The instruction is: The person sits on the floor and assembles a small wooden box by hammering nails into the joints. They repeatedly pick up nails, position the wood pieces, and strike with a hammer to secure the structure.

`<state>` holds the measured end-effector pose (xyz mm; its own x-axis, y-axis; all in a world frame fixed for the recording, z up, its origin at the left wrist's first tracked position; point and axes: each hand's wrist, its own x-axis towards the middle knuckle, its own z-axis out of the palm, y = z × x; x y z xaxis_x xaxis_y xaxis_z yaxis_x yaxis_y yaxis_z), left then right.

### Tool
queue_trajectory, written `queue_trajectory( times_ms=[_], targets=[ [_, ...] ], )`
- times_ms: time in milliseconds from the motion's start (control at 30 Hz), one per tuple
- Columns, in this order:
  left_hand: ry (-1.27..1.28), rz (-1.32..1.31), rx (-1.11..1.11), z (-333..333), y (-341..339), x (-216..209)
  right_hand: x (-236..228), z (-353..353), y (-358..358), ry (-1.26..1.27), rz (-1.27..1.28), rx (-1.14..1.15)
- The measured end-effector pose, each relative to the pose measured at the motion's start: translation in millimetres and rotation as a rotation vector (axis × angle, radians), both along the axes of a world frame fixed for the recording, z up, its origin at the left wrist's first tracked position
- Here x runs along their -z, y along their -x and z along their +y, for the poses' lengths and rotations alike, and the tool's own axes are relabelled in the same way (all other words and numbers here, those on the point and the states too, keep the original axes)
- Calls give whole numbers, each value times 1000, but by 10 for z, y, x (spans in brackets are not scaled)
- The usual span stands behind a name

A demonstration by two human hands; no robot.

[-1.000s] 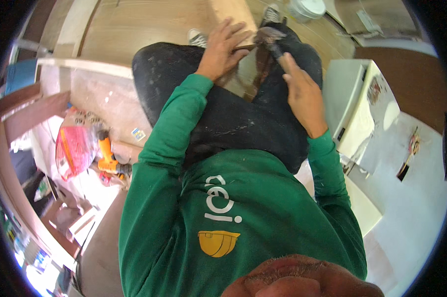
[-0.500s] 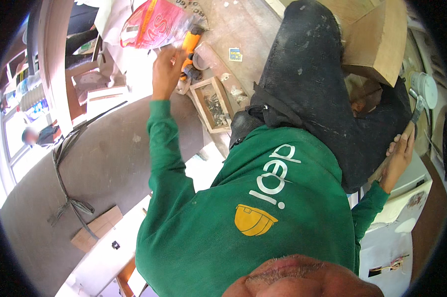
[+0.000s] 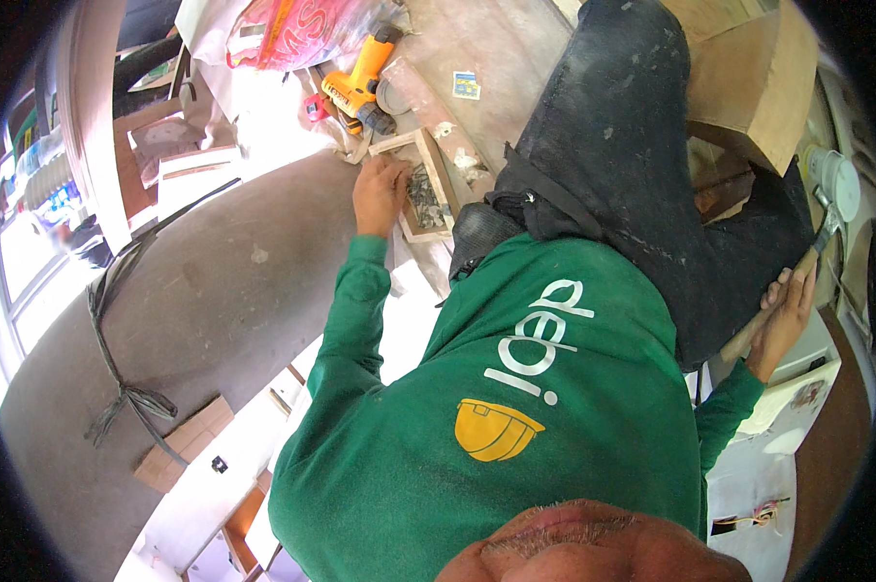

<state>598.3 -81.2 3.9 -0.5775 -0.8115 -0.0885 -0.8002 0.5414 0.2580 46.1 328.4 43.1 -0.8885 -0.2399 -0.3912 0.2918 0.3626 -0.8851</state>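
Observation:
My left hand [image 3: 380, 194] is at the near-left side of a small wooden box [image 3: 411, 233]. Its fingers are curled together over the rim, and what they pinch, if anything, is hidden. Nails [image 3: 424, 199] lie loose inside that box. Beyond it rests a yellow-orange cordless drill [image 3: 358, 82], apart from the hand. Out at the right, my right hand [image 3: 785, 315] is wrapped round the wooden handle of a hammer [image 3: 806, 262], whose metal head points away from me.
A pink and clear plastic bag [image 3: 302, 34] lies behind the drill. A large wooden box [image 3: 748, 82] stands at the far right beside my leg, near a white bucket [image 3: 835, 184]. A big grey rolled or curved sheet [image 3: 234, 262] fills the left, with a dark cord round it.
My left hand has moved from beside the drill toward me and right, to the nail box, and its fingers have closed. The right hand keeps the hammer in about the same place.

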Motion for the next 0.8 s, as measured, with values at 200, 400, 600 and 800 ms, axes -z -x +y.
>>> queue_trajectory(
  times_ms=[200,400,600,800],
  targets=[
    [44,-148,76,-10,164,109,45,39,-94,-14,20,20],
    [-40,-178,69,89,33,341,-130,-159,-172,8,-26,124],
    [-185,-134,29,22,-1,191,-196,-101,-186,131,-56,74],
    [-172,-22,-37,-181,49,35,-145,-50,-149,202,-94,90]
  ],
)
